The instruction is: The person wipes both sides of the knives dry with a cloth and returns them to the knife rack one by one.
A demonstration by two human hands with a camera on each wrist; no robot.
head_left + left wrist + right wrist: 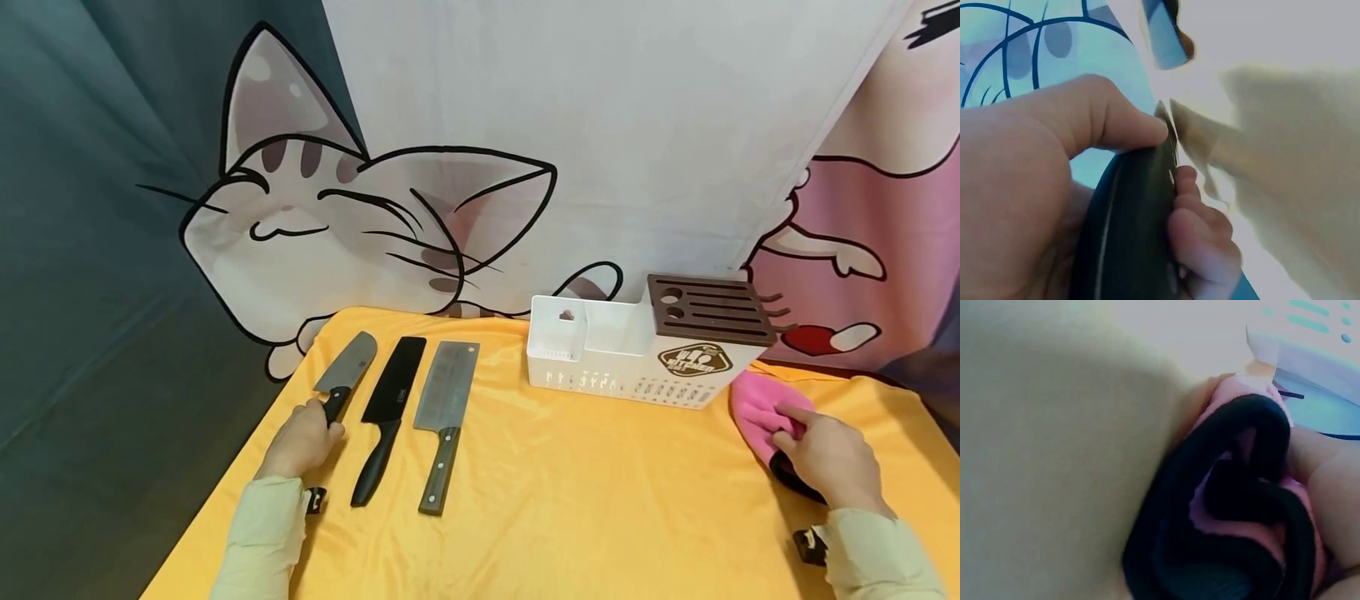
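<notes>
My left hand (300,439) grips the black handle of a small kitchen knife (349,363) at the table's left side. In the left wrist view, the thumb lies along the top of the dark handle (1132,219) and the fingers curl round its far side. Beside it lie a black-bladed knife (395,379) and a steel cleaver (448,387), handles toward me. At the far right, my right hand (836,458) pinches a pink fuzzy cloth piece (761,408) between thumb and fingers. Its thick black edging (1179,481) is folded into loops in the right wrist view.
A white kitchen rack (607,354) with a slotted brown top (712,310) and hooks on its right end stands at the back right. Yellow cloth (570,492) covers the table. Behind hangs a curtain (615,125) printed with a cartoon cat.
</notes>
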